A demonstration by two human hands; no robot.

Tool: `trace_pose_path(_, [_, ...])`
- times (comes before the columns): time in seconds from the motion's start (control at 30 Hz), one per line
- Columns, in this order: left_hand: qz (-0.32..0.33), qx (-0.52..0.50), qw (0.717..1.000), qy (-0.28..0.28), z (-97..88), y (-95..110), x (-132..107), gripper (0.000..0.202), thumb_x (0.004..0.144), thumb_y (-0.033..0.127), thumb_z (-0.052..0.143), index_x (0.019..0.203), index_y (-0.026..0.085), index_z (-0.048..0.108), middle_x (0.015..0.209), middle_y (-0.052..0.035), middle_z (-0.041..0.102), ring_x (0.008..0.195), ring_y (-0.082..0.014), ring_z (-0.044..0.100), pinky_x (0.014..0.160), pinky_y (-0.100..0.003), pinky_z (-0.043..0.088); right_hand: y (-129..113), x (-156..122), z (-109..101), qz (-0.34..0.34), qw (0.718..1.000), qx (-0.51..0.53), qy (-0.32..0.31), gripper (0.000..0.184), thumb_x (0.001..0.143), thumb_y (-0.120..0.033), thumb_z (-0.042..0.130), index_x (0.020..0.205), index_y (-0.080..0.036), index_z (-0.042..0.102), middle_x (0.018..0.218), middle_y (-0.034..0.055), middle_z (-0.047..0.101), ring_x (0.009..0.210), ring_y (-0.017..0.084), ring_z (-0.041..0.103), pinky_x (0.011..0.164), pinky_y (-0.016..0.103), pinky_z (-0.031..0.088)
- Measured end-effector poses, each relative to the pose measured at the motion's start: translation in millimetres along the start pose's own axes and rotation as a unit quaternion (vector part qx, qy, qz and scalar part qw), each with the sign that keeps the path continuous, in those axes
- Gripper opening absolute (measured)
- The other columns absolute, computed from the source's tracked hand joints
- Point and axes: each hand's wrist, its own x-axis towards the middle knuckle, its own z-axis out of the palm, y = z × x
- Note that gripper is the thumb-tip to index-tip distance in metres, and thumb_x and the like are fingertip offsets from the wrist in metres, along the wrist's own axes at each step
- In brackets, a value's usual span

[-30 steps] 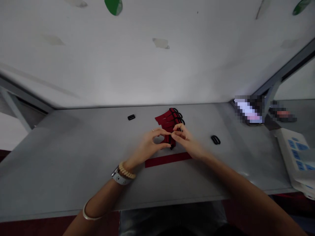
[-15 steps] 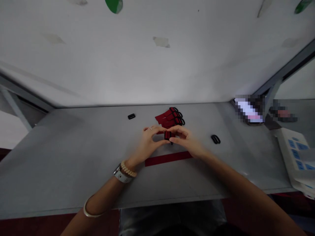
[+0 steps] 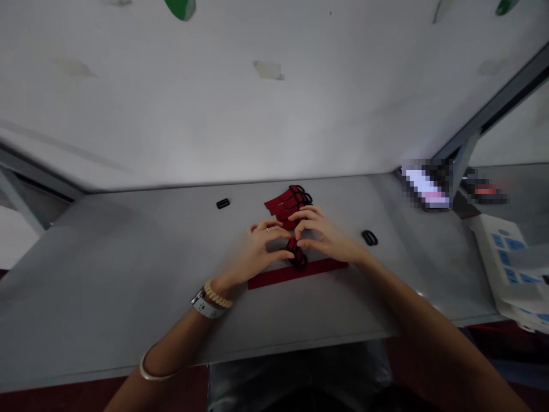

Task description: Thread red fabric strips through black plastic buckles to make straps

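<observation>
At the grey table (image 3: 128,257), the person's left hand (image 3: 259,246) and right hand (image 3: 319,234) curl inward, both gripping a short red strap with a black buckle (image 3: 295,252) between the fingertips, just behind a long red strip (image 3: 295,273). Beyond the hands, a fanned row of red straps (image 3: 285,205) ends in black buckles. A loose black buckle (image 3: 223,203) lies well to the left, and another (image 3: 369,238) sits near the right hand (the left wrist wears a white watch (image 3: 206,307) and a beaded bracelet (image 3: 217,294)).
</observation>
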Motion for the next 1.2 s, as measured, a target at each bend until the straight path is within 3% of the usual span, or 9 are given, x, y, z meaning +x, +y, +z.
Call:
trace_pose_path(0.13, [0.025, -0.006, 0.999, -0.046, 1.3, -3, -1, 0.030, 0.079, 0.042, 0.075, 0.105, 0.029, 0.070, 0.122, -0.0045, 0.065, 0.126, -0.0292, 0.049, 0.102, -0.051, 0.034, -8, -1, -5, -0.029, 0.999, 0.017, -0.026, 0.009, 0.092, -0.028, 0.062, 0.085, -0.023, 0.060, 0.133, 0.0056, 0.060, 0.143, 0.026, 0.027, 0.116, 0.054, 0.027])
trace_pose_path(0.23, [0.044, -0.011, 0.998, -0.049, 2.9, -5, -2, 0.034, 0.077, 0.044, 0.077, 0.107, 0.029, 0.069, 0.119, -0.0052, 0.065, 0.123, -0.0297, 0.050, 0.104, -0.053, 0.034, -22, -2, -14, -0.006, 0.991, 0.133, -0.008, 0.011, 0.094, -0.030, 0.058, 0.085, -0.023, 0.056, 0.124, 0.0066, 0.065, 0.138, 0.024, 0.039, 0.113, 0.051, 0.034])
trace_pose_path(0.33, [0.023, -0.012, 0.999, -0.025, 0.3, -3, -1, 0.033, 0.076, 0.041, 0.078, 0.105, 0.029, 0.069, 0.118, -0.0046, 0.065, 0.121, -0.0289, 0.053, 0.104, -0.052, 0.034, -27, -4, -18, 0.045, 0.956, 0.291, 0.001, 0.013, 0.095, -0.033, 0.056, 0.088, -0.023, 0.053, 0.109, 0.0059, 0.069, 0.100, 0.019, 0.066, 0.094, 0.044, 0.050])
trace_pose_path(0.4, [0.001, -0.018, 1.000, 0.002, -2.7, 0, -1, 0.032, 0.076, 0.039, 0.078, 0.105, 0.028, 0.068, 0.120, -0.0044, 0.063, 0.120, -0.0280, 0.053, 0.105, -0.052, 0.034, -24, -4, -15, 0.070, 0.940, 0.333, 0.018, 0.016, 0.093, -0.035, 0.060, 0.087, -0.022, 0.052, 0.094, 0.0025, 0.069, 0.071, 0.013, 0.066, 0.076, 0.036, 0.053])
trace_pose_path(0.47, [-0.014, -0.030, 0.999, 0.028, -4.3, 3, -1, 0.033, 0.076, 0.038, 0.078, 0.106, 0.027, 0.067, 0.123, -0.0048, 0.062, 0.119, -0.0267, 0.055, 0.106, -0.051, 0.033, -20, -3, -8, 0.091, 0.939, 0.329, 0.049, 0.018, 0.089, -0.035, 0.065, 0.088, -0.022, 0.052, 0.076, -0.0028, 0.064, 0.060, 0.011, 0.059, 0.065, 0.030, 0.049])
trace_pose_path(0.57, [-0.010, -0.027, 0.998, 0.049, -2.5, 6, -2, 0.033, 0.075, 0.035, 0.079, 0.103, 0.025, 0.065, 0.119, -0.0047, 0.064, 0.118, -0.0255, 0.055, 0.107, -0.051, 0.032, -20, 0, 3, 0.112, 0.938, 0.315, 0.092, 0.024, 0.083, -0.033, 0.070, 0.089, -0.024, 0.050, 0.062, -0.0085, 0.052, 0.056, 0.010, 0.051, 0.061, 0.027, 0.042])
trace_pose_path(0.73, [-0.003, -0.001, 0.998, 0.068, 2.2, 8, -3, 0.034, 0.072, 0.033, 0.080, 0.101, 0.025, 0.064, 0.110, -0.0035, 0.068, 0.117, -0.0264, 0.055, 0.106, -0.050, 0.031, -24, 2, 12, 0.136, 0.936, 0.297, 0.132, 0.023, 0.083, -0.031, 0.066, 0.087, -0.024, 0.045, 0.061, -0.0098, 0.044, 0.056, 0.010, 0.043, 0.060, 0.027, 0.037])
trace_pose_path(1.2, [0.018, 0.032, 0.998, 0.059, 4.0, 8, -3, 0.032, 0.072, 0.037, 0.080, 0.098, 0.024, 0.068, 0.107, -0.0043, 0.070, 0.116, -0.0280, 0.055, 0.103, -0.050, 0.028, -20, 2, 25, 0.144, 0.949, 0.241, 0.143, 0.022, 0.079, -0.023, 0.060, 0.084, -0.025, 0.038, 0.057, -0.0115, 0.041, 0.053, 0.010, 0.040, 0.061, 0.028, 0.034])
